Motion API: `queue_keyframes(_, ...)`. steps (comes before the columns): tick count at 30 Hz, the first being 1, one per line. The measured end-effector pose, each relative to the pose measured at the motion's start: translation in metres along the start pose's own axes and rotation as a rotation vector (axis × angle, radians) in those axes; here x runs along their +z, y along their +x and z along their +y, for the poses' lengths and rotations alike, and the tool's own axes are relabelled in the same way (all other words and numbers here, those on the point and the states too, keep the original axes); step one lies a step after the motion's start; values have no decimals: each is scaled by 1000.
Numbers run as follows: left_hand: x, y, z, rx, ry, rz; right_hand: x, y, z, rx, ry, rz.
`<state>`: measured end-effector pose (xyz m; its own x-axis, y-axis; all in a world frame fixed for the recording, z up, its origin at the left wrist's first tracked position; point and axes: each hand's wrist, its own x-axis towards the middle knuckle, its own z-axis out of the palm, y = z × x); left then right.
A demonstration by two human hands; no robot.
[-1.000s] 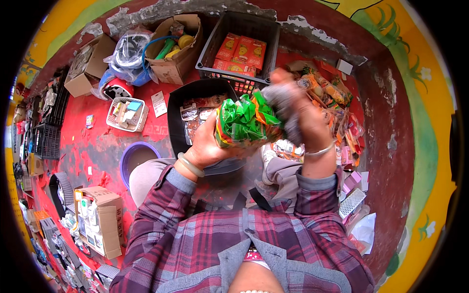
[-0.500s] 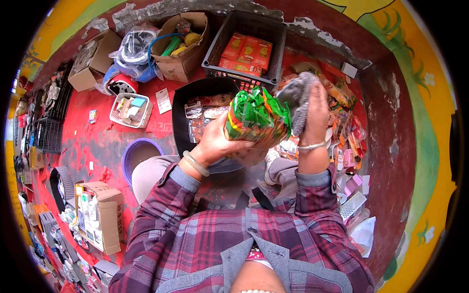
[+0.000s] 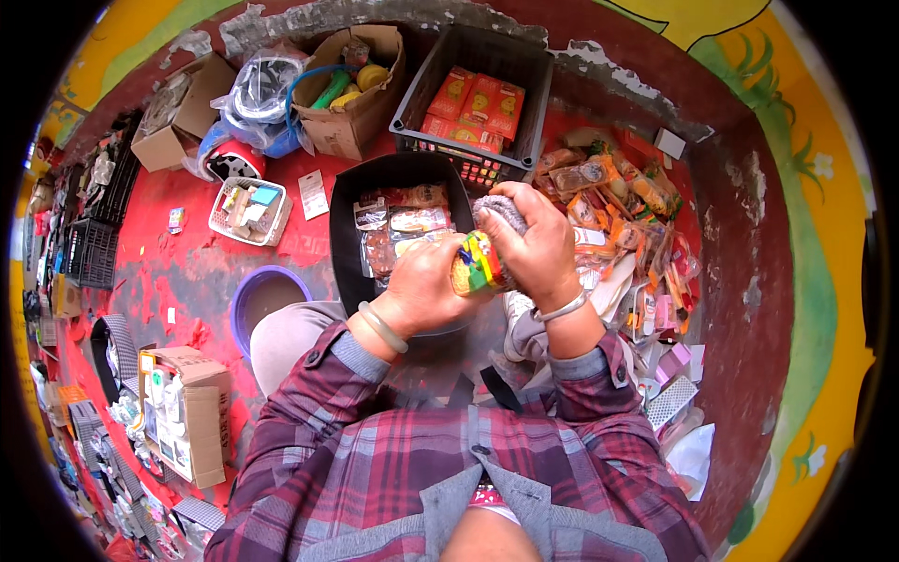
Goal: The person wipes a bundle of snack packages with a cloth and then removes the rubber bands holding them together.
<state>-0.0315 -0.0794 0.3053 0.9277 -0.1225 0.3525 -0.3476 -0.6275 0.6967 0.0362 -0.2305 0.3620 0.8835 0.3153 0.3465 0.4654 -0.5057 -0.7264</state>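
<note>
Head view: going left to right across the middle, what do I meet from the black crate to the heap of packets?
Black crate → purple basin → left hand → yellow-and-green packet → right hand → heap of packets.

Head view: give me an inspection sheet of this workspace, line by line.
Surface: red floor, worn dark in patches.
Things in hand: yellow-and-green packet and grey cloth.
Clutter: packet heap at right; black bin holding packets; dark crate with red boxes.
Hands: left hand grips the packet, right hand the cloth.
Cables: none certain; blue loop by a cardboard box, kind unclear.
Surroundings: dark red wall, paint peeling; yellow mural above.
</note>
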Motion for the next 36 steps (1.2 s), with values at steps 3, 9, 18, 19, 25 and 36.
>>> queue_keyframes(3, 4, 1, -4, 196, 86, 45, -1, 1, 30, 235, 114, -87)
queue_keyframes(9, 0, -1, -9, -97, 10, -80, -31, 21, 64, 386, 798, 112)
queue_keyframes(18, 13, 5, -21, -292, -794, -7, 5, -7, 36, -120, 139, -114)
queue_keyframes(19, 14, 4, -19, -274, -881, 22, 7, -8, 26, -154, 10, -57)
queue_keyframes(25, 6, 2, -4, -87, -530, 16, 4, -3, 30, 49, 110, 147)
queue_keyframes(36, 17, 0, -10, -112, -678, -57, -4, 4, 46, 264, 627, 253)
